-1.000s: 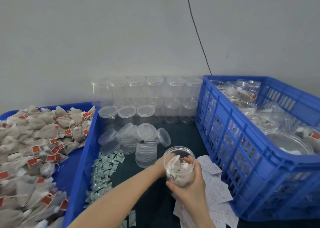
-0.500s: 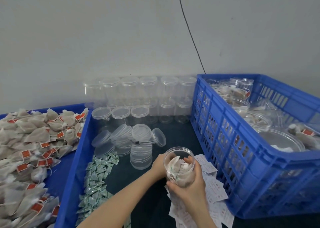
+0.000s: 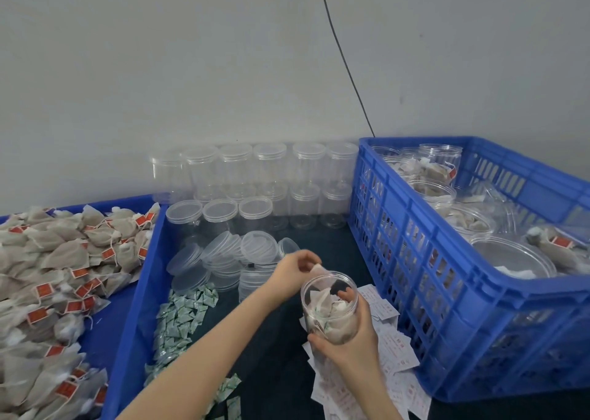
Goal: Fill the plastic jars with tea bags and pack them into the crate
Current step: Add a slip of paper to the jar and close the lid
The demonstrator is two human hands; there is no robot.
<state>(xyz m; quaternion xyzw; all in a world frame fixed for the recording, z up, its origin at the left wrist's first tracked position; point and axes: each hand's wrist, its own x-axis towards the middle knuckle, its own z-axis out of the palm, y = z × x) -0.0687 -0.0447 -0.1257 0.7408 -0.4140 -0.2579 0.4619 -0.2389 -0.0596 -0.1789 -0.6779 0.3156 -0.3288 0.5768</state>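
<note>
Right hand (image 3: pixel 348 339) grips part-filled jar (image 3: pixel 330 308) just left of crate (image 3: pixel 447 279); left hand (image 3: pixel 295 268) pinches tea bag (image 3: pixel 319 271) at jar rim. Crate holds several filled jars; many empties remain.

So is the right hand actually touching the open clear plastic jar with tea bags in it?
Touching. The head view shows the right hand wrapped around the clear plastic jar, fingers curled against its lower wall.

Right grip (image 3: pixel 348 339) curls around a jar (image 3: pixel 330 311) from below; left grip (image 3: pixel 295 268), fingers bent, pinches at its rim.
</note>
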